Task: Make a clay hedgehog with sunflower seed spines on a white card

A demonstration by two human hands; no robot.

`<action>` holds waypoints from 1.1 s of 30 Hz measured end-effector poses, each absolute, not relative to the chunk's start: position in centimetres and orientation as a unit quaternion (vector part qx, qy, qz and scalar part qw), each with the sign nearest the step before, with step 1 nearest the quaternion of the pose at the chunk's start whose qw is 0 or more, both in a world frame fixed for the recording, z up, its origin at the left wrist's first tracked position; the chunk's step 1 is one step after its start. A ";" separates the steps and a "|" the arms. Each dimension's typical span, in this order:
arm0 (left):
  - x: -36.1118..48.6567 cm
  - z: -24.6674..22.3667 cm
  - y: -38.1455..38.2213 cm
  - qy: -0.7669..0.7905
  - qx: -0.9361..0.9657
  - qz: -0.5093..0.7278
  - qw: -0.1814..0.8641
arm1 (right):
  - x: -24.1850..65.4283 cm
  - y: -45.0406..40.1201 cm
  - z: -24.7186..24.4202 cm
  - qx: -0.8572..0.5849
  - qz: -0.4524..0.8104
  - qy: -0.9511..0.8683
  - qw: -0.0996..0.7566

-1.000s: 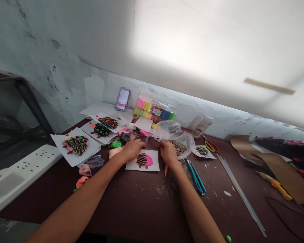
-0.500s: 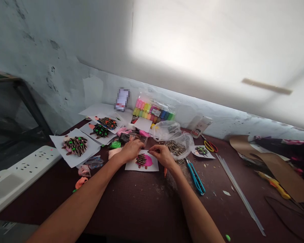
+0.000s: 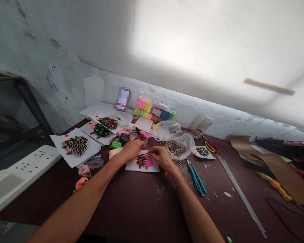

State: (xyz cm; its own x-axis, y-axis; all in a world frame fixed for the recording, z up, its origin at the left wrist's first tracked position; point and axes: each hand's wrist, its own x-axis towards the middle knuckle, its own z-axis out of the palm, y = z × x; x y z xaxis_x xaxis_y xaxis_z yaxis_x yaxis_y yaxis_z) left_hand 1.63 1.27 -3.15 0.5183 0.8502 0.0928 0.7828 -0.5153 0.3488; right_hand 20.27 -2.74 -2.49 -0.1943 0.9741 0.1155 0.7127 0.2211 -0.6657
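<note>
On a white card [image 3: 130, 166] lies a pink clay shape [image 3: 149, 161] whose left part is covered with striped sunflower seeds [image 3: 142, 159]. My left hand [image 3: 133, 148] rests at the card's upper left edge, fingers bent together; what they hold, if anything, is hidden. Over the card's upper right, my right hand [image 3: 161, 155] pinches something too small to make out, its fingertips close above the pink clay. A plastic bag of seeds [image 3: 176, 147] lies open just right of my right hand.
Finished seed-and-clay cards [image 3: 76, 145] lie at the left by a white power strip [image 3: 27, 168]. Clay packs [image 3: 154, 111] stand at the back. Teal scissors [image 3: 196, 177], red-yellow scissors [image 3: 211, 146], glue sticks [image 3: 240, 194] and a yellow glue gun [image 3: 276, 185] are at the right.
My right hand has shifted slightly left, its fingertips nearer the clay. My left hand stays at the card's upper left. The whole view has moved very slightly.
</note>
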 end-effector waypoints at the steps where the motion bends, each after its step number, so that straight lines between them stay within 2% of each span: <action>1: 1.6 -3.2 1.3 0.473 0.861 0.129 0.134 | 20.2 -2.8 -2.5 -0.574 0.239 -0.738 0.263; 13: 1.3 -3.3 1.7 0.440 0.861 0.191 0.171 | 20.0 -2.9 -2.2 -0.572 0.228 -0.747 0.249; 25: 1.0 -2.9 1.7 0.413 0.866 0.169 0.226 | 19.9 -3.0 -2.4 -0.559 0.215 -0.762 0.247; 33: 0.9 -3.3 2.2 0.402 0.865 0.164 0.252 | 19.5 -3.1 -2.1 -0.564 0.163 -0.782 0.211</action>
